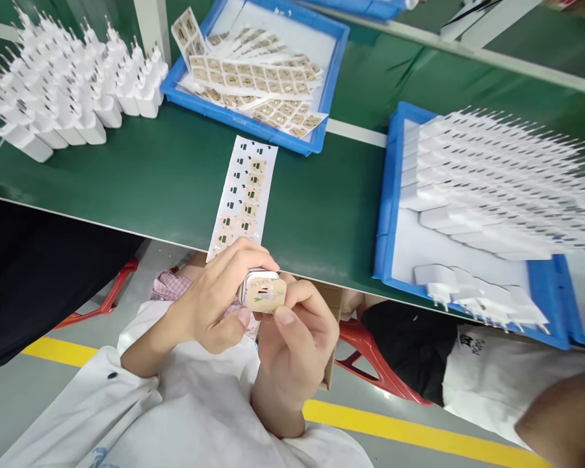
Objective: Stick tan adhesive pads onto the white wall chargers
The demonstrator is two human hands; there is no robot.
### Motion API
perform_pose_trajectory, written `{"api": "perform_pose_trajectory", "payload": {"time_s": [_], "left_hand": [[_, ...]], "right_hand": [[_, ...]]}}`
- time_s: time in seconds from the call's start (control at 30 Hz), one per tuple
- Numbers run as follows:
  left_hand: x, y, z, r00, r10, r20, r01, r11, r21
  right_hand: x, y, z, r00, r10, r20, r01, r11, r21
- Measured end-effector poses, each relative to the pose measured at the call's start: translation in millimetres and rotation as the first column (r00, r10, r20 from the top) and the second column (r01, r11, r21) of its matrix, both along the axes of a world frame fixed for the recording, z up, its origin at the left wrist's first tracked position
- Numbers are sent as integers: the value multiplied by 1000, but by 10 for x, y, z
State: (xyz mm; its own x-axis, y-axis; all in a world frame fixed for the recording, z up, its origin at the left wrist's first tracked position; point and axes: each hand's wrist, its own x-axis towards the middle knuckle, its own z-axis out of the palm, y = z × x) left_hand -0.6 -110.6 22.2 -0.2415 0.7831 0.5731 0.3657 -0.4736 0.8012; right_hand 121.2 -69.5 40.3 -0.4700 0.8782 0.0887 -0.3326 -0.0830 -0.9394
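Note:
My left hand point(214, 302) is closed around a white charger plug point(246, 286), with one end face turned up toward me. A tan adhesive sticker point(268, 296) with a cut-out lies over that face and juts past its right side. The thumb and index finger of my right hand point(297, 325) pinch the sticker's right edge. Just beyond my hands, a white sticker sheet point(248, 188) lies on the green table, its near end behind my left hand. Tan stickers remain on part of it, and bare backing shows elsewhere.
A blue tray point(253, 123) of sticker sheets stands at the back. Many white plugs point(73, 91) stand prongs-up at left. A blue bin point(387, 214) at right holds rows of plugs. People sit on both sides, near red stools point(370, 357).

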Motion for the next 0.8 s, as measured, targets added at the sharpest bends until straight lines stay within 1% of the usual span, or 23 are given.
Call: {"api": "perform_pose_trajectory", "payload": {"time_s": [0.17,0.53,0.8], "left_hand": [[5,2,3,1000,-2,-19,2,1000,-2],[1,20,-7,999,4,-37,-3,1000,2],[-2,17,-22,999,11,-30,-12,1000,-8]], "right_hand": [[3,2,20,999,-20,49,19,1000,15],[16,15,-30,999,-7,33,7,1000,6],[24,15,-35,1000,4,19,-4,1000,3]]}}
